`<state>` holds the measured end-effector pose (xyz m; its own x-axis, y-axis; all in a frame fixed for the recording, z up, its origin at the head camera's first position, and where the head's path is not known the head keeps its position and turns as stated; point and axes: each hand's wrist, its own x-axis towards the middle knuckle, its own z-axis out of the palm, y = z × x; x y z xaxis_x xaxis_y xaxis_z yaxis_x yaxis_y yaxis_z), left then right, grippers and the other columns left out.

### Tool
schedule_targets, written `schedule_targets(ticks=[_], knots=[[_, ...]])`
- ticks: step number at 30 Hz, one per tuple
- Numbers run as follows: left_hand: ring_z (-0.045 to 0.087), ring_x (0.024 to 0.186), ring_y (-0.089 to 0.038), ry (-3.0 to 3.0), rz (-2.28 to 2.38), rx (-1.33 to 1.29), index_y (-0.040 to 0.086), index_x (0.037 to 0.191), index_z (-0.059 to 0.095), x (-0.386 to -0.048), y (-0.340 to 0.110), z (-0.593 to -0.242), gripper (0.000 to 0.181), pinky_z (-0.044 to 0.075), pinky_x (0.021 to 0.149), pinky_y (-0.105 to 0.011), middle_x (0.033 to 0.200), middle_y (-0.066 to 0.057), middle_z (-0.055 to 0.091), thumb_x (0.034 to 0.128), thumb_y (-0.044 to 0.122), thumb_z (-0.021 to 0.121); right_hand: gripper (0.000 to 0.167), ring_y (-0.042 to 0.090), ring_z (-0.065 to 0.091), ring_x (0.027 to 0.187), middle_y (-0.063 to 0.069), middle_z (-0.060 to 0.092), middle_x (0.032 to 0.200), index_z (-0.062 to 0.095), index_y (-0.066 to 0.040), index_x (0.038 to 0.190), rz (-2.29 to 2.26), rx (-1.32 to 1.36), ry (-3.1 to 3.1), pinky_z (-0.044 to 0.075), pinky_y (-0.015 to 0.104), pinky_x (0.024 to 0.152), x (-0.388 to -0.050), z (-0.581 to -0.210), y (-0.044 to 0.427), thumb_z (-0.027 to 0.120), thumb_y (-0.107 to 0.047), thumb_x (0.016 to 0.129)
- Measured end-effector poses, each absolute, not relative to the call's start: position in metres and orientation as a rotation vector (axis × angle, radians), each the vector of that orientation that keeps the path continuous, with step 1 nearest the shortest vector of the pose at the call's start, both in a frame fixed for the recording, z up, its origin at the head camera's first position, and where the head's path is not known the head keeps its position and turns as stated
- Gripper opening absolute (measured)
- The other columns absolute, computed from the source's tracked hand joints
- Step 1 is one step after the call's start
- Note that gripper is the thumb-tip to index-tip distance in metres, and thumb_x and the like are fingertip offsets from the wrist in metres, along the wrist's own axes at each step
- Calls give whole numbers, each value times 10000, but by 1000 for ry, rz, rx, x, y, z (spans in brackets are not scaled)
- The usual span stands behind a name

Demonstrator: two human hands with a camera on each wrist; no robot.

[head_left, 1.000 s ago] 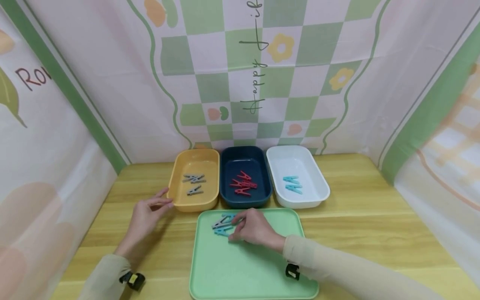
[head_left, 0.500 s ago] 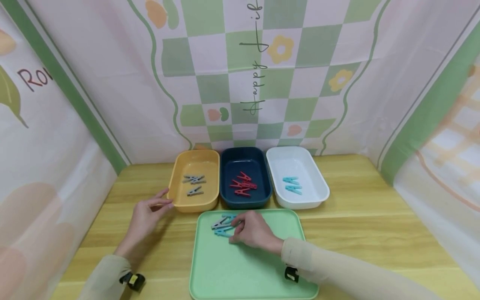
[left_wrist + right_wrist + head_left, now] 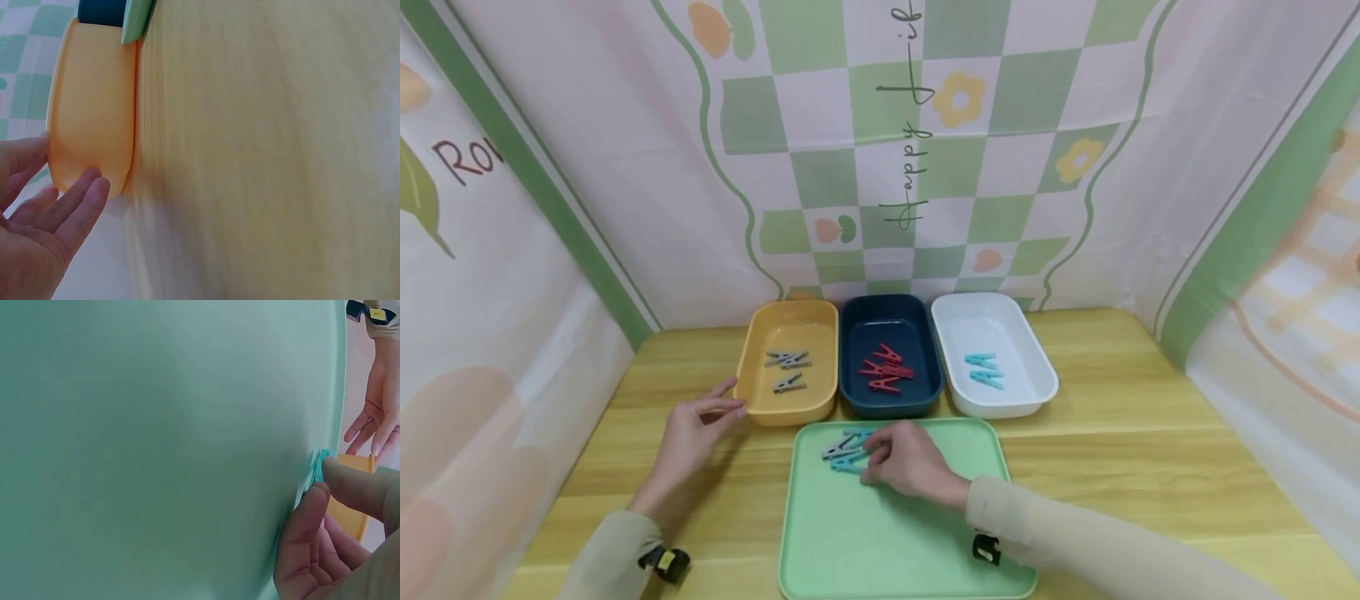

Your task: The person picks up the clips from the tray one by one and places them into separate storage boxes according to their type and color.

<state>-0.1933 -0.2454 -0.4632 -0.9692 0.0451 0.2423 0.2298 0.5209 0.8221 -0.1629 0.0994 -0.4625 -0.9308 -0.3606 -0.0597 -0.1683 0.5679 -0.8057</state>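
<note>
On the green tray (image 3: 910,542), my right hand (image 3: 912,460) reaches over a small group of clothespins at the upper left. Its curled finger and thumb pinch a light blue clothespin (image 3: 324,456), partly hidden by the fingertips. A grey clothespin (image 3: 838,448) lies among the blue ones, beside these fingers. My left hand (image 3: 696,429) touches the near left corner of the yellow bin (image 3: 793,414) with loosely extended fingers. Inside that bin lie 3 grey clothespins (image 3: 789,383).
Beside the yellow bin stands a dark blue bin (image 3: 891,408) with several red clothespins (image 3: 884,385). A white bin (image 3: 1037,392) to its right holds 2 light blue clothespins (image 3: 987,379). All three line the back of the wooden table (image 3: 1135,467), before a patterned cloth.
Very little differs. The grey clothespin has shifted slightly left on the tray as my right fingers work at the group. My left hand stays at the yellow bin.
</note>
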Motion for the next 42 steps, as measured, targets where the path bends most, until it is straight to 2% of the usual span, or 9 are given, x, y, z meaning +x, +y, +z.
schedule_targets(ticks=[5, 9, 14, 19, 27, 32, 36, 42], knots=[[632, 1276, -390, -2564, -1430, -238, -40, 1104, 774, -193, -245, -463, 191, 562, 857, -135, 1475, -174, 591, 924, 15, 802, 304, 87, 685, 694, -32, 750, 784, 790, -17, 1045, -1346, -455, 2548, 584, 292, 613, -163, -460, 103, 931, -60, 778], [629, 1279, -392, -2562, -1428, -247, -39, 1104, 774, -194, -245, -463, 190, 563, 859, -138, 1477, -175, 589, 924, 13, 801, 310, 153, 717, 683, 9, 769, 813, 774, 9, 1092, -1444, -428, 2454, 589, 317, 534, -164, -455, 108, 899, -31, 811], [625, 1285, -390, -2575, -1424, -229, -38, 1114, 773, -193, -245, -462, 193, 557, 858, -129, 1485, -171, 584, 932, 24, 796, 321, 260, 737, 680, 27, 775, 853, 769, 5, 1136, -1494, -397, 2389, 611, 353, 539, -166, -445, 116, 886, -64, 845], [646, 1257, -385, -2575, -1428, -222, -41, 1122, 769, -193, -245, -462, 202, 564, 852, -136, 1486, -164, 585, 936, 31, 796, 338, 305, 730, 671, 35, 777, 876, 761, 18, 1166, -1488, -438, 2391, 613, 356, 541, -167, -435, 124, 877, -74, 862], [664, 1229, -384, -2572, -1432, -220, -31, 1120, 773, -193, -246, -464, 199, 572, 844, -147, 1481, -166, 589, 935, 38, 800, 341, 374, 701, 630, 13, 775, 869, 763, -4, 1185, -1450, -457, 2428, 532, 309, 457, -169, -426, 138, 872, -109, 879], [651, 1250, -385, -2580, -1435, -210, -31, 1120, 772, -192, -246, -463, 200, 568, 850, -144, 1487, -163, 584, 933, 32, 799, 333, 399, 700, 631, 6, 773, 851, 773, -24, 1166, -1450, -438, 2434, 513, 308, 437, -170, -421, 147, 883, -132, 872], [638, 1268, -388, -2584, -1435, -209, -36, 1122, 769, -191, -245, -462, 201, 564, 853, -139, 1490, -163, 581, 932, 26, 796, 355, 425, 698, 635, 21, 776, 853, 762, 1, 1181, -1462, -448, 2420, 506, 310, 424, -170, -414, 155, 879, -137, 875], [659, 1236, -386, -2583, -1429, -216, -33, 1123, 770, -192, -245, -461, 201, 568, 850, -144, 1490, -164, 581, 937, 40, 796, 375, 390, 698, 623, 47, 783, 892, 751, 14, 1196, -1492, -438, 2409, 535, 349, 440, -169, -405, 168, 877, -143, 879]])
